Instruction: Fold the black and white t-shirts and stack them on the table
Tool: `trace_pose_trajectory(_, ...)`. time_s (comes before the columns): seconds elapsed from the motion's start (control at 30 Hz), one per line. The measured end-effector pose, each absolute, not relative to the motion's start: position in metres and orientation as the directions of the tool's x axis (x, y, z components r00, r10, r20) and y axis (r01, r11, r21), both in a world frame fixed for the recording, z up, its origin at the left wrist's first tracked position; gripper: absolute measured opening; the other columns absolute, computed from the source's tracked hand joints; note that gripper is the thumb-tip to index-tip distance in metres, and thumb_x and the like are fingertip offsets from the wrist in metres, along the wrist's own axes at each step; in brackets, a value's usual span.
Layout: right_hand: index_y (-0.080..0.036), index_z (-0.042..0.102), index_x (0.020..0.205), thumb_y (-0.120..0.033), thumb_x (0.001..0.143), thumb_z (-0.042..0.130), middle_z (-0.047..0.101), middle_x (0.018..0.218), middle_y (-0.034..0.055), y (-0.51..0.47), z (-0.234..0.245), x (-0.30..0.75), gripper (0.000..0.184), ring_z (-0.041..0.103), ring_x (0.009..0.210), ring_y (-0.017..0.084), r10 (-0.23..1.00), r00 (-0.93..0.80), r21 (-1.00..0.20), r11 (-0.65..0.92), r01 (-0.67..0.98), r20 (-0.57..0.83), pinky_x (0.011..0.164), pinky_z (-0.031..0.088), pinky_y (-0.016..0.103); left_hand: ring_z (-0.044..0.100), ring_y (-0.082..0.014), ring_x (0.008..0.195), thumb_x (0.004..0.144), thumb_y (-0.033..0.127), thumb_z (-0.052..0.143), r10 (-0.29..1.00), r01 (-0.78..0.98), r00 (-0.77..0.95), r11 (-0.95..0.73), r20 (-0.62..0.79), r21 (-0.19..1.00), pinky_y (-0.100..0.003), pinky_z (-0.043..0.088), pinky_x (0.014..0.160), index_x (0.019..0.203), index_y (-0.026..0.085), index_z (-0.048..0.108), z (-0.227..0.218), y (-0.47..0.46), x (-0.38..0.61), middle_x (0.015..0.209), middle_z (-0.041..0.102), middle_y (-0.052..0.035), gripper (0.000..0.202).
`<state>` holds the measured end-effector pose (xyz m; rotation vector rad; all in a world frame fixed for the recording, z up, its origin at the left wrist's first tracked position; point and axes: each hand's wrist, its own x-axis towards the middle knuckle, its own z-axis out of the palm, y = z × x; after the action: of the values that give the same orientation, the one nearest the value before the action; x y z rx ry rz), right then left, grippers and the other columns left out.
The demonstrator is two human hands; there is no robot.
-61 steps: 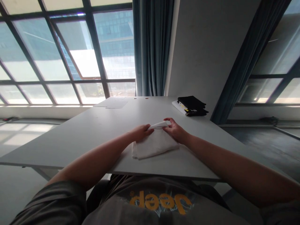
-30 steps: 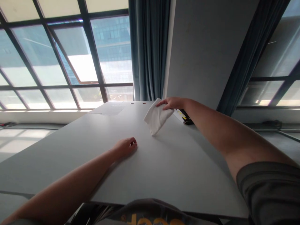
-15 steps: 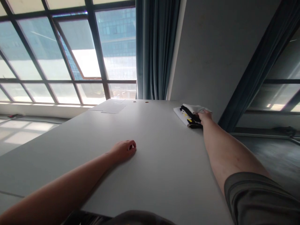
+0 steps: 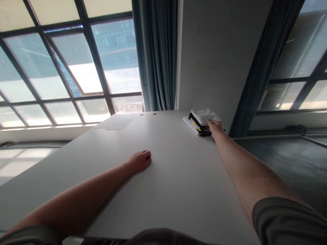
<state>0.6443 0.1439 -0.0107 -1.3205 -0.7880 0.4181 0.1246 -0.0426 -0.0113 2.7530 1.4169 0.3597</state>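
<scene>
My right hand (image 4: 215, 128) reaches to the far right of the white table (image 4: 166, 190). Its fingers are closed on a folded white cloth (image 4: 203, 116), which lies on top of a dark item with white and yellow markings (image 4: 195, 126). The kind of this dark item is too small to make out, and the hand partly covers it. Resting on the tabletop nearer the middle, my left hand (image 4: 140, 161) has its fingers loosely curled in, with nothing visible in them.
Pale flat sheets (image 4: 119, 124) lie at the table's far left, near two small round holes in its surface. Behind the table are a blue-grey curtain (image 4: 158, 61), a grey wall and a window (image 4: 76, 64) with one tilted pane. Something dark shows at the near edge.
My view has turned slightly to the right. The white cloth looks lifted and more bunched in my right hand. My left hand stays on the table, its fingers curled a little further.
</scene>
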Motion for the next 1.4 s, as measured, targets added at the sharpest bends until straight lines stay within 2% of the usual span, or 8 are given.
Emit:
trace_pose_trajectory(0.1,-0.017,0.067,0.139,-0.018,0.085,0.065,0.061,0.13,0.0182,0.123,-0.024,0.633,0.055,0.058,0.126,0.032,0.587,0.617,-0.794,0.075,0.603,0.524,0.108,0.053,0.047,0.067,-0.024,0.099,0.103,0.032,0.051,0.75,0.752,0.623,-0.652,0.222,0.094,-0.034,0.051,0.092,0.112,0.023,0.068,-0.009,-0.014,0.14,0.115,0.069,-0.0073,0.021)
trace_pose_trajectory(0.2,-0.014,0.061,0.146,-0.02,0.09,0.061,0.054,0.141,0.0225,0.103,-0.033,0.602,0.056,0.05,0.137,0.036,0.611,0.445,-0.561,-0.002,0.828,0.655,0.119,0.042,0.052,0.063,-0.0264,0.116,0.105,0.034,0.05,0.692,0.692,0.682,-0.715,0.236,0.098,-0.038,0.049,0.106,0.126,0.024,0.072,-0.012,0.004,0.148,0.129,0.066,-0.0103,0.032)
trace_pose_trajectory(0.3,-0.012,0.067,0.136,-0.026,0.096,0.055,0.058,0.136,0.0236,0.086,-0.039,0.557,0.044,0.053,0.131,0.036,0.782,0.124,-0.32,0.101,0.942,0.611,0.12,0.04,0.051,0.058,-0.0283,0.13,0.109,0.04,0.046,0.635,0.625,0.743,-0.771,0.21,0.122,-0.042,0.041,0.117,0.143,0.028,0.069,-0.018,0.006,0.141,0.143,0.062,-0.01,0.043)
trace_pose_trajectory(0.4,-0.018,0.074,0.131,-0.037,0.099,0.054,0.063,0.136,0.0177,0.066,-0.044,0.512,0.041,0.057,0.125,0.032,0.891,-0.268,-0.126,0.333,0.934,0.367,0.12,0.039,0.048,0.046,-0.0296,0.148,0.112,0.047,0.04,0.583,0.566,0.803,-0.811,0.124,0.146,-0.047,0.029,0.125,0.159,0.035,0.057,-0.021,-0.001,0.128,0.163,0.05,-0.0045,0.051)
trace_pose_trajectory(0.53,-0.016,0.07,0.145,-0.044,0.104,0.048,0.062,0.147,0.0168,0.031,-0.046,0.472,0.054,0.057,0.135,0.029,0.85,-0.466,-0.121,0.504,0.855,0.247,0.124,0.037,0.044,0.025,-0.0288,0.162,0.114,0.051,0.032,0.578,0.567,0.816,-0.804,0.011,0.178,-0.046,0.015,0.131,0.172,0.032,0.037,-0.022,-0.004,0.118,0.176,0.029,-0.0024,0.061)
trace_pose_trajectory(0.7,-0.016,0.059,0.159,-0.05,0.105,0.045,0.047,0.165,0.0158,0.0,-0.041,0.453,0.065,0.043,0.154,0.03,0.825,-0.546,-0.172,0.564,0.807,0.144,0.13,0.03,0.043,0.014,-0.0282,0.165,0.114,0.054,0.027,0.69,0.694,0.719,-0.706,-0.083,0.145,-0.049,0.012,0.132,0.176,0.024,0.025,-0.023,0.005,0.102,0.178,0.016,-0.0065,0.069)
trace_pose_trajectory(0.9,-0.016,0.057,0.161,-0.053,0.105,0.046,0.044,0.168,0.0144,-0.004,-0.037,0.452,0.067,0.039,0.158,0.029,0.808,-0.58,-0.224,0.588,0.777,0.108,0.132,0.026,0.043,0.015,-0.0288,0.165,0.113,0.053,0.028,0.791,0.792,0.609,-0.602,-0.063,0.1,-0.047,0.014,0.132,0.174,0.019,0.03,-0.026,0.013,0.075,0.178,0.017,-0.01,0.07)
trace_pose_trajectory(1.4,-0.019,0.057,0.161,-0.052,0.103,0.05,0.04,0.169,0.0129,-0.002,-0.035,0.457,0.067,0.038,0.159,0.031,0.81,-0.576,-0.287,0.58,0.762,0.107,0.133,0.026,0.047,0.018,-0.0298,0.164,0.113,0.056,0.029,0.799,0.798,0.6,-0.596,-0.031,0.092,-0.047,0.017,0.131,0.173,0.022,0.034,-0.029,0.016,0.074,0.177,0.021,-0.0099,0.07)
